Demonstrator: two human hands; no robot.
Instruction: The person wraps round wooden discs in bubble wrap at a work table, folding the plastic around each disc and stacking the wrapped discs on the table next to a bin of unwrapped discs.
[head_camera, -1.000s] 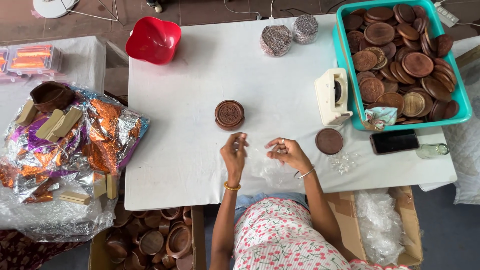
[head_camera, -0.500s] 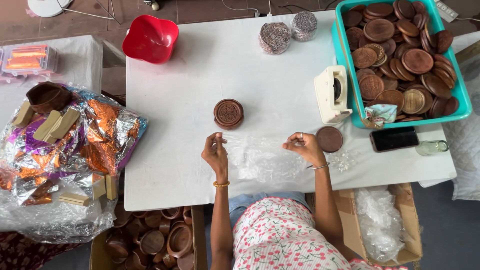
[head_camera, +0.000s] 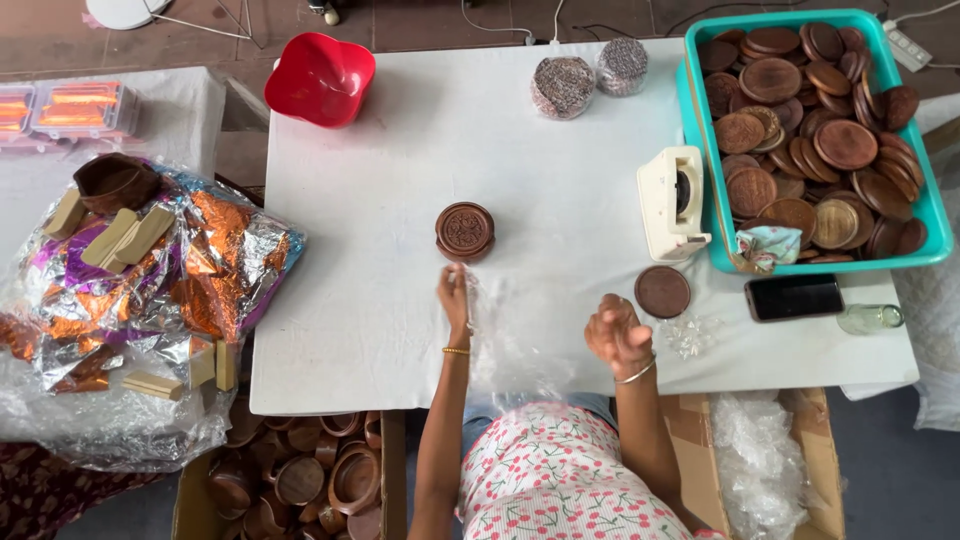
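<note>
A single head view is given, worn on the person's head and aimed almost straight down. The white surface (head_camera: 400, 200) is seen from well above, so that all of it is taken in. The person's own torso is cut off at six o'clock, the floor is shown at twelve o'clock, the teal tray (head_camera: 935, 215) at two o'clock, and the crumpled foil (head_camera: 200, 270) at nine o'clock. No second view is supplied for overlap.
</note>
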